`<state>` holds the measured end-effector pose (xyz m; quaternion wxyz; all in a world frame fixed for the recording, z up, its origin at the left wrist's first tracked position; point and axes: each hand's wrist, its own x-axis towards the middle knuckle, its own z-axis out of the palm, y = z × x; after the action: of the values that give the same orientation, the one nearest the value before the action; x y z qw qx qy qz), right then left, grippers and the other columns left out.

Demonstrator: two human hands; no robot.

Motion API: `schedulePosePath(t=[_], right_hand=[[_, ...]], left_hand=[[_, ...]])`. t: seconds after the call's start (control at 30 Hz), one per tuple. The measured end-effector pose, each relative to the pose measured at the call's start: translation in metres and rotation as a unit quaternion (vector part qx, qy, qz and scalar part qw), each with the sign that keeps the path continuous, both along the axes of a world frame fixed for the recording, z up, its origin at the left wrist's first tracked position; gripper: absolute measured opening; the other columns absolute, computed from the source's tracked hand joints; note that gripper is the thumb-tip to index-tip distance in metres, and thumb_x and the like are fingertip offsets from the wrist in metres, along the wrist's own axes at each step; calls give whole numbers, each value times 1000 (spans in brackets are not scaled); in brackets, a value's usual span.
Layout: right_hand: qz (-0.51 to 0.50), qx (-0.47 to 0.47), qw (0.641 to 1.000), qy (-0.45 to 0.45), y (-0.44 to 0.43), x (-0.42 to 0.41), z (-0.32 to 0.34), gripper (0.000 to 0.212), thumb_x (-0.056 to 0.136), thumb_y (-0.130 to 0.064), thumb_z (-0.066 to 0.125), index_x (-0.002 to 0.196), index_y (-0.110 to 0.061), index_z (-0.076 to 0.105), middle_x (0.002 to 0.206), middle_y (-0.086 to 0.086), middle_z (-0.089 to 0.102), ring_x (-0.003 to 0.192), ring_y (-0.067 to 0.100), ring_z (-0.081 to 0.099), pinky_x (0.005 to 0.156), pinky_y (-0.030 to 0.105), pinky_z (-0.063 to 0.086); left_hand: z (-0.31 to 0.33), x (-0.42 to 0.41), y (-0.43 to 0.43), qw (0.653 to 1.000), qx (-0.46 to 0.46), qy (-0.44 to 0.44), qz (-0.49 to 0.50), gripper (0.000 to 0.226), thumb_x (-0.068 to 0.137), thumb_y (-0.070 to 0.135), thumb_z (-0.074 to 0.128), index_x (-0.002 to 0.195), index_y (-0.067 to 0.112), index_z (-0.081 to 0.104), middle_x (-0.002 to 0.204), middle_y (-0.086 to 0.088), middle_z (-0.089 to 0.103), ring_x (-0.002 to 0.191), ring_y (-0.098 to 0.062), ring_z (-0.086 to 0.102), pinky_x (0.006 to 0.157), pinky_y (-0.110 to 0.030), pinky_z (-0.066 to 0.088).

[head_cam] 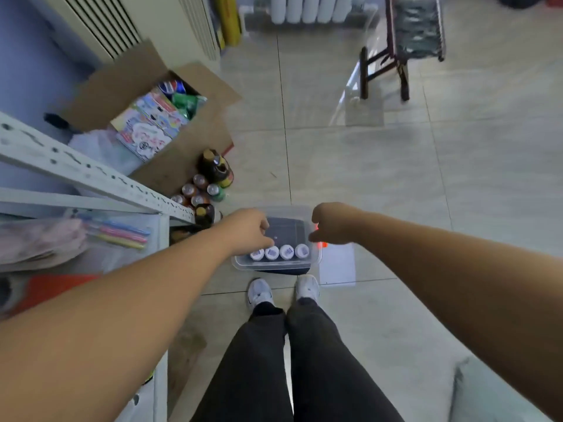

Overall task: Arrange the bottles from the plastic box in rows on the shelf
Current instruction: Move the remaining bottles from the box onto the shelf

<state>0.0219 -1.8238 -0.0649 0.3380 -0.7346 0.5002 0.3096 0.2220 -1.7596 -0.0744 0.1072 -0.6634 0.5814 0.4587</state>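
Observation:
A clear plastic box (275, 264) sits on the floor just ahead of my shoes. Several white-capped bottles (279, 252) stand in a row along its near side; the rest of its dark floor is bare. My left hand (248, 229) hovers over the box's left edge, fingers curled downward just above the leftmost caps, holding nothing I can see. My right hand (330, 223) hangs over the box's right edge, fingers loosely curled and empty. The white metal shelf (91, 178) stands at my left.
An open cardboard box (152, 117) of snack packs stands at the left rear. Dark bottles and cans (204, 190) cluster on the floor between it and the plastic box. A wooden stool (402, 47) stands far right. A white sheet (338, 264) lies beside the box.

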Motion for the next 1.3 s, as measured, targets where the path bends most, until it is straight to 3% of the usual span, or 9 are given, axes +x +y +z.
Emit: schedulePosePath(t=[0.1,0.2,0.33,0.4,0.57,0.77,0.97,1.13,1.3], right_hand=[[3,32,999,2,6,2,-62,44,89,-31,65,125,-6,60,120,11,66,109,31,61,88,33,51],[24,44,999,5,8,7,-121,23,89,-26,62,102,-7,62,99,9,66,92,30,61,67,29,48],[27,2,999,-32,17,16,-193,36,89,-31,62,118,-12,58,112,7,65,100,28,62,76,33,50],[35,-13,999,-39,26,19,-222,34,88,-35,62,113,-14,55,105,6,63,94,28,61,70,34,48],[82,-37,996,-15,52,23,-277,31,87,-47,60,99,-18,53,82,0,53,74,26,50,64,32,37],[102,-66,992,-15,50,24,-305,17,87,-34,60,88,-21,50,74,-1,52,72,26,50,68,32,31],[95,-89,989,-70,51,26,-319,10,88,-19,54,97,-15,54,90,8,64,87,33,63,67,33,31],[18,-30,997,-69,48,24,-323,11,88,-24,49,93,-15,47,83,6,57,76,33,54,64,35,46],[-49,-38,995,-82,32,17,-282,20,88,-33,51,92,-15,55,85,4,60,79,29,57,61,30,37]], left_hand=[[-63,-2,4,999,35,-1,-4,41,83,39,70,111,9,70,106,-6,73,98,-24,67,88,-41,55],[-122,-6,10,998,55,-6,-9,39,82,36,70,112,11,69,106,-7,71,96,-26,65,84,-41,56],[-190,-13,12,997,60,-13,-44,23,80,33,68,90,13,62,86,-5,64,81,-27,62,60,-32,44],[-217,-17,11,997,55,-16,-49,22,80,34,68,87,17,57,83,-2,60,78,-25,58,55,-29,37],[-272,-33,16,996,54,-28,-64,34,82,44,70,97,17,57,95,-6,65,82,-27,62,61,-32,45],[-305,-37,23,992,-10,-87,-89,45,87,31,63,126,11,56,113,-10,66,106,-32,61,94,-39,42],[-314,-41,23,992,-69,-94,-51,27,89,18,54,115,11,57,112,-13,66,104,-39,63,85,-40,45],[-313,-38,25,993,-89,-81,23,27,94,33,52,108,11,59,108,-13,68,99,-37,63,80,-37,41],[-271,-27,12,992,-70,-22,99,39,77,51,72,99,19,66,95,-7,69,87,-33,65,69,-37,52]])
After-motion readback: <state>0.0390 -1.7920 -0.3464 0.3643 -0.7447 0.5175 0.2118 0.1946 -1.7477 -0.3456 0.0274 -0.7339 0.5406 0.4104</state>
